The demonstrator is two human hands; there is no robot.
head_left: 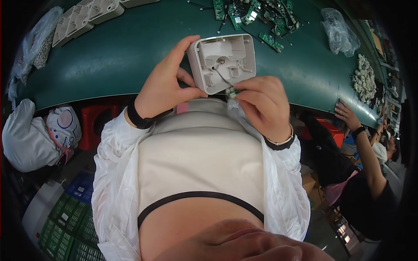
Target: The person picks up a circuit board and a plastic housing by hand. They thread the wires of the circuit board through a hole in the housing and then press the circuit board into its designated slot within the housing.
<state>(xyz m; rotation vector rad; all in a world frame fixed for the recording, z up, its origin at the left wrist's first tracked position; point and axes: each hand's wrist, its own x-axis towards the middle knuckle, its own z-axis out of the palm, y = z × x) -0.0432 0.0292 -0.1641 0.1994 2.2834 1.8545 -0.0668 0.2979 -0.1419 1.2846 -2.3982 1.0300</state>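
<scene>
My left hand (pixel 167 82) grips a white plastic housing (pixel 204 82) by its left side, thumb at the near corner and fingers along the far edge. The housing's hollow inside, with posts and ribs, faces up toward me. Between the thumb and fingers of my right hand (pixel 265 102) is a small green circuit board (pixel 231 92), just off the housing's near right corner. A thin dark cable (pixel 223 77) runs from the board to a hole inside the housing. My right fingers cover part of the board.
Several circuit boards with cables (pixel 272 41) lie heaped at the back of the green table (pixel 117 65). More white housings (pixel 74 26) and a plastic bag (pixel 43 37) stand back left. At right are a clear bag (pixel 339 32), small white parts (pixel 365 82) and another person's hand (pixel 346 114).
</scene>
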